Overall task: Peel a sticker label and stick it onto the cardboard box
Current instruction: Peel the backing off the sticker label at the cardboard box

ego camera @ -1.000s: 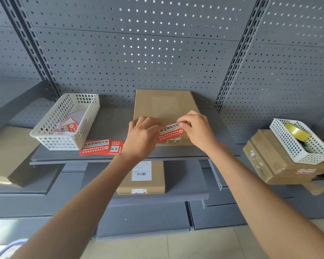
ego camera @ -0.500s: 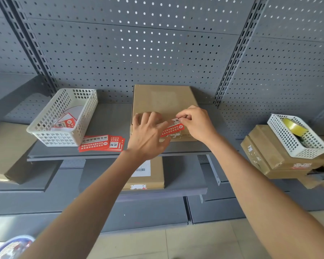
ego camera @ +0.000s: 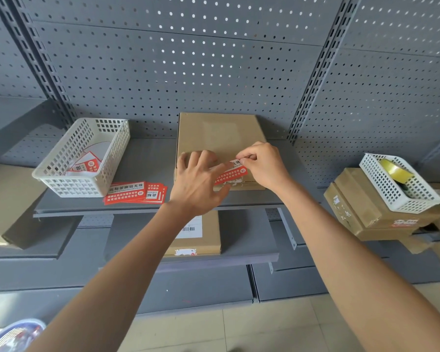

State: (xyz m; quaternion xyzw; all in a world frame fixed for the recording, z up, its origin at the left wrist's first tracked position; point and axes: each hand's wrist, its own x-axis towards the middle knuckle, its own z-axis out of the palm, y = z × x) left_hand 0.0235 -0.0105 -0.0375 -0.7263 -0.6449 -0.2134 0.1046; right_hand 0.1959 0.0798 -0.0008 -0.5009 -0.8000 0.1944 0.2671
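Right hand: thumb and forefinger pinched on the upper right end of the red-and-white rectangular paper sticker label, holding that end slightly raised.

Left hand: fingers spread and flat, fingertips pressing down over the label's left part and the box top beneath it.

Sticker label: lay across the near edge of the flat brown cardboard box, left end down, right end not yet laid. Judged thin, light, limp and tacky underneath; likely to crease or catch on itself. Best held by one extreme corner, as here, and smoothed from the stuck end outward.

Cardboard box: rested flat on the grey metal shelf, back edge against the perforated grey back panel. Judged stiff enough to take pressing.

Left of the box, on the same shelf: a fanned pile of red spare labels; beyond it, a white perforated plastic basket holding more label sheets.

Below the box: a second brown carton with a white barcode slip on the lower shelf.

Right of the box, well apart: another white basket with a roll of yellowish tape, sitting on stacked cartons.
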